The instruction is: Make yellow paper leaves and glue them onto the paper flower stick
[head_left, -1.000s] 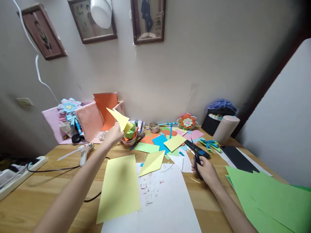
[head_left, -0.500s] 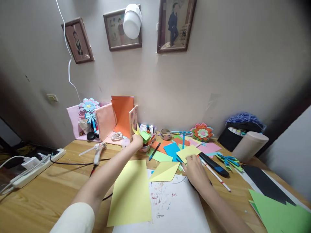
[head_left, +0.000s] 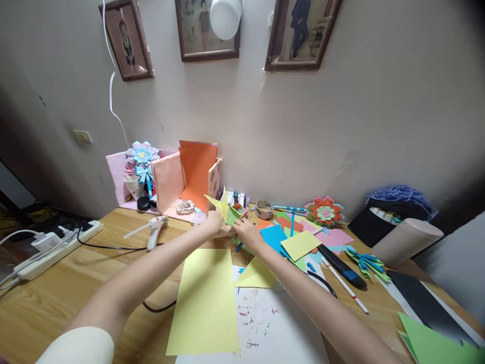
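My left hand [head_left: 215,225] is closed at the small container of craft bits near the back of the table. Pointed pieces of folded yellow paper [head_left: 223,203] stick up just above its fingers. Close beside it, my right hand [head_left: 247,233] reaches in with bent, closed fingers, touching or nearly touching folded green paper [head_left: 232,215]. What its fingertips hold, if anything, is too small to make out. Below my arms lie a large yellow sheet [head_left: 204,303] and a folded yellow paper [head_left: 254,275], partly covered by my right forearm, on a marked white sheet [head_left: 280,328].
A glue gun [head_left: 154,232] with its cord lies at left, near a power strip [head_left: 56,253]. Right of my hands are a small yellow sheet [head_left: 300,245], a black utility knife [head_left: 343,268], a tape roll [head_left: 264,209] and a paper flower [head_left: 325,211]. An orange sheet [head_left: 197,174] stands behind.
My right hand has left the small yellow sheet and moved left and away from me to join my left hand at the container. The yellow pieces there now stand more spread. The view has tilted down.
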### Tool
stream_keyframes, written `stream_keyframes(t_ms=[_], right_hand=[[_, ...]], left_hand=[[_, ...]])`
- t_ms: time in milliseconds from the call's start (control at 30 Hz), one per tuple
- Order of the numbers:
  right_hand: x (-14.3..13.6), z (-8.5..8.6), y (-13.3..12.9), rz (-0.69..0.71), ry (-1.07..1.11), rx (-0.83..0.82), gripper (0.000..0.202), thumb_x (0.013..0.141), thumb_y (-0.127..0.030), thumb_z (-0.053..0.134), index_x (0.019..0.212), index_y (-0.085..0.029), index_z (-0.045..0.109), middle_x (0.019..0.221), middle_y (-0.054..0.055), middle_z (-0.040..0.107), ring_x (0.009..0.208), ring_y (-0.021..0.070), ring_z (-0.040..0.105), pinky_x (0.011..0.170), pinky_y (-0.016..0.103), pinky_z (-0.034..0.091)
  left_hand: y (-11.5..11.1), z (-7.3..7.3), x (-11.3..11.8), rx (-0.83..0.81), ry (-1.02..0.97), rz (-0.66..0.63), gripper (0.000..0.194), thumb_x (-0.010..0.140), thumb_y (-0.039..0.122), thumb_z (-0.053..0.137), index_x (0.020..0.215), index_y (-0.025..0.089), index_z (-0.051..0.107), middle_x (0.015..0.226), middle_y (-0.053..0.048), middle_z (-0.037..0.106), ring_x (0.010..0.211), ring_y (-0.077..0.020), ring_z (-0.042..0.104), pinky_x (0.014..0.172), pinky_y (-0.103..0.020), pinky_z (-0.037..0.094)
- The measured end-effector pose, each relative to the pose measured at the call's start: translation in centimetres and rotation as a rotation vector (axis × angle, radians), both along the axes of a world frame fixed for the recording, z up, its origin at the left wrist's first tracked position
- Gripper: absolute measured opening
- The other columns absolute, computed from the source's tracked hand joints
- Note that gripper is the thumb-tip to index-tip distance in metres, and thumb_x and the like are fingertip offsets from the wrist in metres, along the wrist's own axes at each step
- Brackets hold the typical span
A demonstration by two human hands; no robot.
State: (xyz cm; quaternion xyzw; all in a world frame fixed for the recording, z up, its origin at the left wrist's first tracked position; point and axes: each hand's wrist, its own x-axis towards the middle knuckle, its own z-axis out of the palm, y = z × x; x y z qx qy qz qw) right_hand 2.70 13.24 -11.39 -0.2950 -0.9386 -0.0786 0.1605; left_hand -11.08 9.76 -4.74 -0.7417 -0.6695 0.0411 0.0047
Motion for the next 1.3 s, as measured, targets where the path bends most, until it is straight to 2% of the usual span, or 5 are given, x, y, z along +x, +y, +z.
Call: stream_keyframes(t_ms=[333,667,800,967,1300], right_hand=[[1.0,7.8,-5.2,0.160,-0.020,0.206,0.016,0.085,-0.008,0.043,0.079,-0.015,0.056,0.080,0.005,0.056,0.076,0.0168,0.042,0.060,0.025,0.033],[-9.4,13.5,-23.5,0.819,0.076,0.233,0.027,0.088,-0.009,0.034,0.073,-0.016,0.055,0.075,0.004,0.052,0.072,0.0166,0.042,0.061,0.027,0.033],[-16.9,10.4,-31.8,1.063,-0.060,0.089,0.021,0.088,-0.013,0.037,0.081,-0.016,0.056,0.083,0.005,0.052,0.077,0.0176,0.044,0.062,0.027,0.036],[-23.4,1.3,-39.0,1.148,-0.150,-0.126,0.015,0.082,-0.009,0.044,0.088,-0.017,0.055,0.087,0.004,0.055,0.079,0.0187,0.047,0.061,0.027,0.041],[-23.9,-12.9,-39.1,0.999,-0.177,-0.381,0.018,0.081,-0.006,0.044,0.078,-0.014,0.060,0.086,0.008,0.061,0.083,0.0189,0.052,0.068,0.027,0.045]], left_hand=[[-8.8,5.9,-0.4,0.295,0.318,-0.012,0.058,0.078,0.057,0.044,0.083,0.002,0.060,0.082,-0.017,0.053,0.077,-0.0258,0.049,0.064,-0.034,0.034],[-34.4,9.0,-6.2,0.155,0.465,0.526,0.038,0.086,0.029,0.034,0.080,0.005,0.062,0.082,-0.018,0.051,0.078,-0.0285,0.046,0.061,-0.036,0.031],[-44.1,5.6,-9.5,-0.001,0.360,0.800,0.038,0.081,0.019,0.029,0.075,0.008,0.065,0.076,-0.018,0.052,0.080,-0.0316,0.045,0.062,-0.039,0.033],[-51.1,-3.5,-14.0,-0.094,0.214,0.900,0.025,0.074,0.005,0.039,0.075,0.010,0.064,0.079,-0.016,0.056,0.085,-0.0294,0.049,0.069,-0.038,0.035],[-50.3,-18.1,-15.5,-0.106,-0.076,0.624,0.027,0.084,0.007,0.033,0.093,0.014,0.058,0.099,-0.010,0.058,0.094,-0.0215,0.051,0.082,-0.035,0.040]])
